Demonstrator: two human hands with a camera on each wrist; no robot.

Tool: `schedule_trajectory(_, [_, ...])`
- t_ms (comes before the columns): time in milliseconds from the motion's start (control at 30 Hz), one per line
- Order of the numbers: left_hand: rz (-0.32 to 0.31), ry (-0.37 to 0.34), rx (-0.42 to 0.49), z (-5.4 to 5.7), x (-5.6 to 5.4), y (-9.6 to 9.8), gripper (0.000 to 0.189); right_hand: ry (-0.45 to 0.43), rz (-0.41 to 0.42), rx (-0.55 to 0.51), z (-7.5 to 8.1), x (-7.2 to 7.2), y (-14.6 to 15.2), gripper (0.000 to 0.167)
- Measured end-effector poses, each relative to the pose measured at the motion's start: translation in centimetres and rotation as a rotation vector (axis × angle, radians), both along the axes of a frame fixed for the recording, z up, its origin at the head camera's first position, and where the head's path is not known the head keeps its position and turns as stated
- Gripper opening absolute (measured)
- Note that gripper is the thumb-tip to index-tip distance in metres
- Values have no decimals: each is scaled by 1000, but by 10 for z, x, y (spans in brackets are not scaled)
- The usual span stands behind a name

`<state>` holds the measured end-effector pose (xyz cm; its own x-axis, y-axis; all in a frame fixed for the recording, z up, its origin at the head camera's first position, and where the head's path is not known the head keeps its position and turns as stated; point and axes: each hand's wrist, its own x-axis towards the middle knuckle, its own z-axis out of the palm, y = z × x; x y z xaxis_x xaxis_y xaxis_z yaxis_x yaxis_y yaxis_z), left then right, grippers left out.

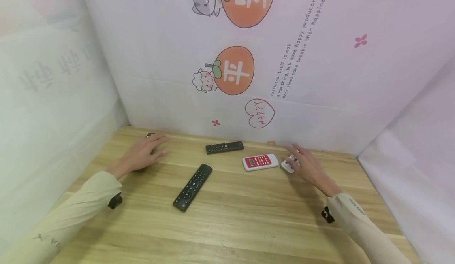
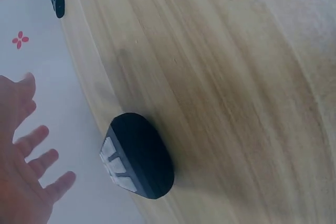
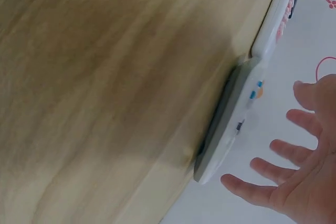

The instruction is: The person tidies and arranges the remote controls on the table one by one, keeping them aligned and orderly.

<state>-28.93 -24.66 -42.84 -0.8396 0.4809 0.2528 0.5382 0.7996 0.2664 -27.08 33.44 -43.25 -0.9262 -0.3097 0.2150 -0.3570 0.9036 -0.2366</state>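
Note:
My left hand (image 1: 140, 155) hovers with its fingers spread over a black remote (image 2: 144, 156) with pale buttons. In the head view that hand hides most of the remote; the left wrist view shows a gap between fingers and remote. On the other side, my right hand (image 1: 307, 167) is held over a small white remote (image 1: 287, 166), partly covering it. The right wrist view shows this white remote (image 3: 226, 129) edge-on, with blue marks on its face and the spread fingers apart from it. Neither hand holds anything.
Between the hands lie a long black remote (image 1: 193, 187), a shorter black remote (image 1: 224, 147) by the back wall and a white remote with a red face (image 1: 260, 162). The wooden table (image 1: 227, 232) meets a printed white cloth wall (image 1: 160, 78) at the back.

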Motion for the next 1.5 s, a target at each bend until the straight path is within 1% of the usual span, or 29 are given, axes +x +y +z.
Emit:
schedule_trajectory(133, [40, -54, 24, -4, -3, -8, 52, -52, -50, -4, -3, 0, 0, 49])
schedule_trajectory(200, [75, -88, 44, -5, -5, -12, 53, -50, -69, -6, -5, -1, 0, 45])
schedule_trajectory(300, [157, -155, 79, -7, -7, -19, 57, -33, -86, -21, -9, -3, -1, 39])
schedule_trajectory(400, [223, -198, 123, -7, -10, -25, 58, -27, -106, -47, -12, -4, -2, 37])
schedule_trajectory(467, [244, -221, 155, -6, -13, -29, 58, -32, -123, -67, -13, -4, -2, 36])
schedule_trajectory(533, [267, -261, 192, -5, -16, -33, 58, -33, -133, -89, -13, -4, -2, 35])
schedule_trajectory(633, [304, -355, 258, -5, -20, -40, 61, -25, -137, -118, -11, -6, -1, 31])
schedule_trajectory(700, [325, -430, 307, -7, -24, -47, 64, -13, -135, -127, -10, -7, 1, 28])
schedule_trajectory(733, [326, -467, 330, -8, -26, -50, 65, -10, -139, -133, -9, -9, 1, 27])
schedule_trajectory(800, [320, -555, 405, -8, -30, -55, 67, -4, -141, -140, -8, -11, 4, 25])
schedule_trajectory(900, [299, -676, 481, -1, -29, -59, 68, -9, -143, -149, -9, -16, 9, 24])
schedule_trajectory(967, [291, -734, 521, 3, -27, -58, 68, -22, -154, -163, -8, -19, 11, 23])
schedule_trajectory(1033, [283, -755, 524, 6, -26, -58, 68, -25, -172, -184, -8, -20, 13, 20])
schedule_trajectory(1133, [279, -771, 552, 3, -28, -58, 68, -24, -215, -214, -8, -19, 15, 16])
schedule_trajectory(1200, [269, -771, 558, 2, -29, -58, 68, -30, -258, -236, -10, -19, 16, 17])
schedule_trajectory(1267, [250, -768, 557, 0, -30, -60, 65, -67, -311, -259, -12, -18, 17, 28])
schedule_trajectory(1333, [234, -767, 555, 0, -29, -62, 62, -131, -371, -308, -11, -17, 16, 45])
schedule_trajectory(1400, [220, -753, 540, 1, -28, -64, 59, -194, -419, -333, -8, -17, 16, 63])
schedule_trajectory(1467, [226, -746, 530, 2, -26, -65, 59, -266, -450, -369, -4, -16, 15, 72])
schedule_trajectory(1500, [228, -745, 530, 2, -25, -66, 59, -293, -458, -377, -2, -16, 16, 74])
